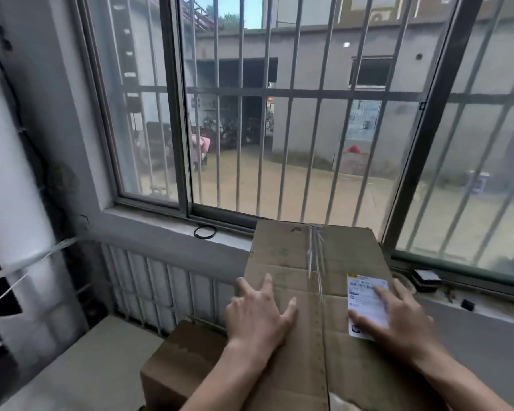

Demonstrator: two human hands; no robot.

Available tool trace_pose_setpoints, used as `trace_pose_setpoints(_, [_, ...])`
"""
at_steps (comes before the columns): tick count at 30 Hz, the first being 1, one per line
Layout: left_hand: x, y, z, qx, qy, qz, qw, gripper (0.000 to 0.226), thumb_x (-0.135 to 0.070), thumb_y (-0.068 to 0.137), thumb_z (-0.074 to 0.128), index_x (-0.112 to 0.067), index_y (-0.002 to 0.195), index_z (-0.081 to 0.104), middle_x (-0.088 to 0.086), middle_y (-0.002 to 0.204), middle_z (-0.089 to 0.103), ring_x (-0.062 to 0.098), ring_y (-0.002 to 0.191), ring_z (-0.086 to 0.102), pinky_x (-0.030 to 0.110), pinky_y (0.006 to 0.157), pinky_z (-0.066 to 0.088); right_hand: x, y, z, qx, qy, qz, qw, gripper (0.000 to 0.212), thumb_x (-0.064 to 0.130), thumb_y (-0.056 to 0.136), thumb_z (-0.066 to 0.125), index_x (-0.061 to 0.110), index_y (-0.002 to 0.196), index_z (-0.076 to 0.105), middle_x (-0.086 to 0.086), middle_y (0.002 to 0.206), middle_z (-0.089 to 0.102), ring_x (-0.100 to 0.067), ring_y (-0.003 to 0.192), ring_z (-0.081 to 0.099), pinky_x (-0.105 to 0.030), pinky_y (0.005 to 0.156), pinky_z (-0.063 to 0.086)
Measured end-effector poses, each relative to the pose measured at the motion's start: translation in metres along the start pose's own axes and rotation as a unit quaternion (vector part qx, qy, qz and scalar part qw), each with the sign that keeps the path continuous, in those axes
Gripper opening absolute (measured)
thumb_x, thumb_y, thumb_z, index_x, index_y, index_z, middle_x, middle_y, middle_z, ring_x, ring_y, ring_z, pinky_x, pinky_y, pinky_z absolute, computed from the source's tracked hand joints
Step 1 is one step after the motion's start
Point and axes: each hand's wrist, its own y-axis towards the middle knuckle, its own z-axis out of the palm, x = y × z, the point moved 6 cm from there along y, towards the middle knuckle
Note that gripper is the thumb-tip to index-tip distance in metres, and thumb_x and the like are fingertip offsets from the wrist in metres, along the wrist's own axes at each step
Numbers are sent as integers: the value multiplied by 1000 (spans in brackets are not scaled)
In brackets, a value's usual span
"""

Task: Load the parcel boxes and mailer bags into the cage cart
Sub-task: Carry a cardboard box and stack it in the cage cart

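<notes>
The box (315, 262) stands just below the window (172, 114), atop a smaller box (172, 360); the left hand (258, 314) lies flat, fingers spread, on its top; the right hand (398, 318) lies likewise, over its label (365, 292).

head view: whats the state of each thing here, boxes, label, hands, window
large box: closed, top seam taped, both hands on top
shipping label: stuck on the large box's top, partly under the right hand
left hand: flat on the large box, fingers spread
right hand: flat on the shipping label, fingers straight
smaller box: closed, lower, left of the large box
window: barred, middle section looks open
</notes>
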Motion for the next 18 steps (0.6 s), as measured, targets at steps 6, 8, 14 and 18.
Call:
trace_pose_setpoints(6, [40,4,1,11,27,0,1000,73,-70,92,33,-34,155,20,26,148,31,40,113,60,39,90,48,26,-9,34,6,14,5,1000,91,77,75,61,31,151,40,-3,167,14,-25,147,32,-54,110,34])
trace_pose_setpoints(8, [49,8,4,10,29,-6,1000,72,-69,92,34,-34,154,21,23,143,34,39,110,61,39,88,49,30,-8,42,12,11,6,1000,92,78,75,60,31,152,39,-4,167,14,-25,148,31,-53,111,34])
trace_pose_setpoints(14, [53,14,10,19,39,-16,999,72,-68,92,35,-35,155,22,19,139,36,37,108,61,39,88,48,31,1,53,19,17,0,1000,93,77,76,60,29,152,39,-4,167,15,-23,149,28,-49,111,35])
trace_pose_setpoints(18, [49,22,9,17,45,-18,999,72,-67,92,35,-36,155,21,23,146,33,39,111,60,40,90,48,30,9,51,24,14,0,1000,91,75,78,61,29,153,38,-5,167,14,-23,149,28,-48,111,35])
